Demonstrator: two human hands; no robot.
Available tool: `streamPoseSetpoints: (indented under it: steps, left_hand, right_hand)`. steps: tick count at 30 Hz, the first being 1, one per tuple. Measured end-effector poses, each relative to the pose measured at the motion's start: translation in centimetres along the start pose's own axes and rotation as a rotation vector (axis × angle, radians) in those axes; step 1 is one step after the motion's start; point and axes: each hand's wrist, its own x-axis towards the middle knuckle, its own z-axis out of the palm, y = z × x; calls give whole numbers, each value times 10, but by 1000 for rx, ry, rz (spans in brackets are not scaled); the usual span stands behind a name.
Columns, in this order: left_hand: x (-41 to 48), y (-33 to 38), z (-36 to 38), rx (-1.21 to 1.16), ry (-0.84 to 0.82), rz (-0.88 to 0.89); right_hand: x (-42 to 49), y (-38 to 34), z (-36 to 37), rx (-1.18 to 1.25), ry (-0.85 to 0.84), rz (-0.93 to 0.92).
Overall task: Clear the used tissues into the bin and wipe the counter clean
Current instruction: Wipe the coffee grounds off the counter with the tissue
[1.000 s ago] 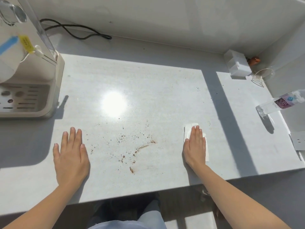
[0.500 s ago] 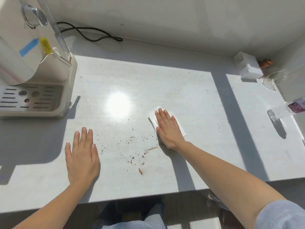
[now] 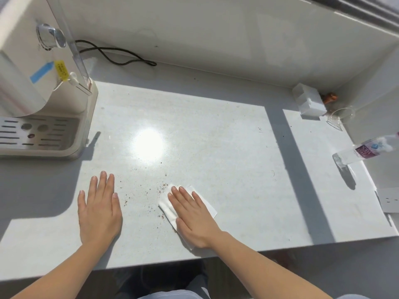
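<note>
My right hand (image 3: 193, 214) lies flat with straight fingers on a folded white tissue (image 3: 167, 207), pressing it onto the pale counter (image 3: 226, 160) near the front edge. Brown crumbs (image 3: 160, 189) are scattered just left of and beyond the tissue, between my two hands. My left hand (image 3: 99, 207) rests palm down on the counter to the left, fingers straight, holding nothing. No bin is in view.
A cream drinks machine (image 3: 43, 104) with a drip tray stands at the left, its black cable (image 3: 116, 55) along the back wall. At the right are a white box (image 3: 311, 102), a clear glass cup (image 3: 342, 116), a plastic bottle (image 3: 364, 149) and a wall socket (image 3: 389, 199).
My right hand has slid the tissue from the right, across the middle and back toward the front edge, over part of the crumb patch. The left hand has stayed put.
</note>
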Motion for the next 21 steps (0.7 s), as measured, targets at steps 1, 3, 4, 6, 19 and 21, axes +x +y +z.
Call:
streamPoseSetpoints:
  steps: [1,3,4,6,19,21]
  left_hand:
    - [0,0,0,0,-1,-1]
    - [1,1,-1,0,-3,-5]
    - [1,0,-1,0,-3,-9]
    - [1,1,-2,3,-6,-14]
    - [1,1,0,17,-27,-43]
    - [1,0,0,16,-26,-41]
  right_hand:
    - [-1,0,0,2,10,-7]
    - [-2,2,0,38,52,9]
    - [-4,5,1,77,92,52]
    - [-12,18,0,159,216,202]
    - [58,121,-66,-72,256,502]
    - [80,125,-75,-98,241,470]
